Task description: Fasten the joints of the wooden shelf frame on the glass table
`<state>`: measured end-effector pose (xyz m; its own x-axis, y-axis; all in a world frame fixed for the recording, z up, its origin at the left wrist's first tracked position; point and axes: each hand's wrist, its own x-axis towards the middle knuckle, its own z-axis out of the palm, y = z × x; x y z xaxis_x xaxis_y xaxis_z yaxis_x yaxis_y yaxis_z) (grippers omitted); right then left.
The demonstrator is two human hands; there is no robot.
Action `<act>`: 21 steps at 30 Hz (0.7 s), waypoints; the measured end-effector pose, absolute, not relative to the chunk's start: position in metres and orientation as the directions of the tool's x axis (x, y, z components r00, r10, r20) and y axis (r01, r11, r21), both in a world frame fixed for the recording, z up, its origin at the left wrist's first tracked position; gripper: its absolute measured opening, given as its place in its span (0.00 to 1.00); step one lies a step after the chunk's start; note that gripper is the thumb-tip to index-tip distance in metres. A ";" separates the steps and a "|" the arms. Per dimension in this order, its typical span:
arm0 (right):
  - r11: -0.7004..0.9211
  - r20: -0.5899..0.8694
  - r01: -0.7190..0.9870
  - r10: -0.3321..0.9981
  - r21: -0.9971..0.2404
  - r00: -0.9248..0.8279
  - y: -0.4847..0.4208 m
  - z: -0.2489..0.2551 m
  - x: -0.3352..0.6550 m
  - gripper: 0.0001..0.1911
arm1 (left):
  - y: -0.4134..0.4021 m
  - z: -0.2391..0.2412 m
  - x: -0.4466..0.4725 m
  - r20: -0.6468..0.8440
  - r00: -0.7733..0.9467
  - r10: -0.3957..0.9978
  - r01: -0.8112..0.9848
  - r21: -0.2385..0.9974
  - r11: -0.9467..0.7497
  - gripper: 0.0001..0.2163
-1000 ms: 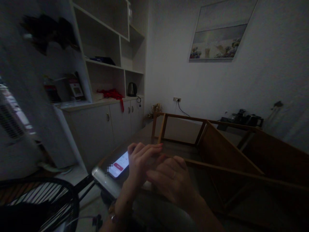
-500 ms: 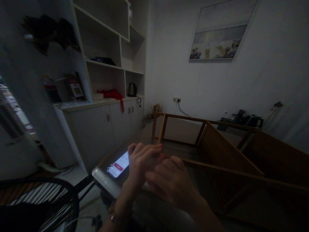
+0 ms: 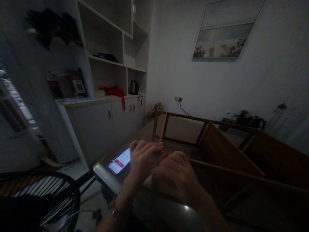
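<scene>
A brown wooden shelf frame [image 3: 184, 116] lies on its side on the table. My left hand [image 3: 142, 158] is bent over its near left corner, fingertips against the end of a short wooden bar [image 3: 164, 125]. Close to its right, my right hand [image 3: 180, 175], with a ring on one finger, has curled fingers by the same corner. Whatever sits between the right fingertips is hidden and blurred. A phone [image 3: 122, 161] with a lit screen lies on the table just left of my left hand, partly covered by it.
The table's rounded edge [image 3: 103, 175] runs below the phone. A black woven chair [image 3: 72, 193] stands at lower left. White cabinets [image 3: 96, 129] with a kettle [image 3: 134, 87] and red cloth [image 3: 112, 91] are behind. Dark appliances [image 3: 253, 120] stand beyond the frame.
The view has shifted slightly. My right hand has turned a little, so its ring now shows clearly. My left hand keeps its place at the corner.
</scene>
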<state>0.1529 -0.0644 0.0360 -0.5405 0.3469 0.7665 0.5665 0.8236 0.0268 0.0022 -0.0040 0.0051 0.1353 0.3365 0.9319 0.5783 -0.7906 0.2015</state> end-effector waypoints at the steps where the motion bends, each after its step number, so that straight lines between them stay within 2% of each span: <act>1: 0.822 0.766 0.569 0.384 -0.030 -0.515 -0.065 0.034 0.150 0.15 | -0.004 0.005 0.002 0.932 0.133 0.338 0.581 0.203 -0.788 0.07; 4: 0.772 0.764 0.611 0.498 -0.175 -0.411 -0.068 0.030 0.141 0.19 | -0.004 0.006 0.002 0.924 0.136 0.358 0.578 0.219 -0.786 0.08; 6: 0.746 0.781 0.638 0.510 -0.192 -0.361 -0.071 0.027 0.136 0.19 | -0.005 0.007 0.003 0.926 0.136 0.352 0.568 0.218 -0.793 0.09; 11: 0.694 0.825 0.715 0.451 -0.084 -0.341 -0.071 0.021 0.132 0.16 | -0.006 0.008 0.003 0.934 0.124 0.336 0.571 0.210 -0.794 0.11; 15: 0.673 0.861 0.738 0.398 -0.041 -0.316 -0.069 0.021 0.134 0.08 | -0.004 0.005 0.002 0.929 0.135 0.343 0.574 0.209 -0.792 0.12; 18: 0.679 0.903 0.734 0.322 -0.011 -0.284 -0.071 0.022 0.134 0.05 | -0.003 0.003 0.003 0.930 0.129 0.345 0.579 0.212 -0.788 0.10; 21: 0.665 0.928 0.741 0.215 0.088 -0.303 -0.073 0.021 0.135 0.02 | -0.004 0.004 0.002 0.923 0.128 0.364 0.577 0.229 -0.784 0.07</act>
<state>0.1347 -0.0726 0.0211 -0.3032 0.2152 0.9283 0.7413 0.6654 0.0878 0.0024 -0.0044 0.0043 0.1279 0.3640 0.9226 0.5772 -0.7838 0.2292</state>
